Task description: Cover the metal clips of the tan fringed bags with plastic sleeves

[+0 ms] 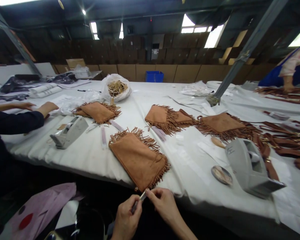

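A brown suede fringed pouch [140, 156] lies at the table's front edge, one corner pointing toward me. Just below that corner, my left hand [127, 213] is closed around a slim whitish strip with a dark end [143, 196]; its exact kind is unclear. My right hand [165, 204] pinches at the strip's upper tip, beside a small metal piece [136, 189] at the pouch corner. Whether the strip is joined to the pouch cannot be made out.
More fringed pouches [97, 111] lie farther back, with one pair [157, 115] near the middle. Tape dispensers stand left [70, 131] and right [250, 166]. A bag of tan strips [117, 88] sits behind. Brown straps [287, 140] lie right. A co-worker's hands [46, 108] work at left.
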A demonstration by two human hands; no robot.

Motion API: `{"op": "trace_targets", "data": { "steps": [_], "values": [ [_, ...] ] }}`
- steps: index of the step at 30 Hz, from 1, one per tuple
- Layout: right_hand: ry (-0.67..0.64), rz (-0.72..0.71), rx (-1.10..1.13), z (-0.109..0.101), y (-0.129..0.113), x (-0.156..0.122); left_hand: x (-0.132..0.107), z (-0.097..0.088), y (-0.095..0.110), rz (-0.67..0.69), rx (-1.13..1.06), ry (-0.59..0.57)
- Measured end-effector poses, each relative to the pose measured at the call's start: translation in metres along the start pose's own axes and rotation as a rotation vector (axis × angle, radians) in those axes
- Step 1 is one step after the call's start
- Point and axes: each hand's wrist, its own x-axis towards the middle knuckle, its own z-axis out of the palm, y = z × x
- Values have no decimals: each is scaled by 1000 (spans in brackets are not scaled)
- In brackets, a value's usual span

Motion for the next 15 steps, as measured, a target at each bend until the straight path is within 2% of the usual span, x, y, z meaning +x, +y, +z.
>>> {"op": "trace_targets", "data": {
  "steps": [6,8,11,13,15],
  "values": [
    [-12,32,-58,12,2,17,-2,7,-12,205,157,124],
    [24,-7,-132,15,3,18,-1,7,-12,283,184,186],
    [146,-87,-290,17,3,15,-1,7,-6,377,155,248],
    [231,-115,-377,9,3,9,-3,6,1,327,81,282],
    [311,-139,-412,-16,4,3,-6,5,8,135,-20,314]
  ]
}}
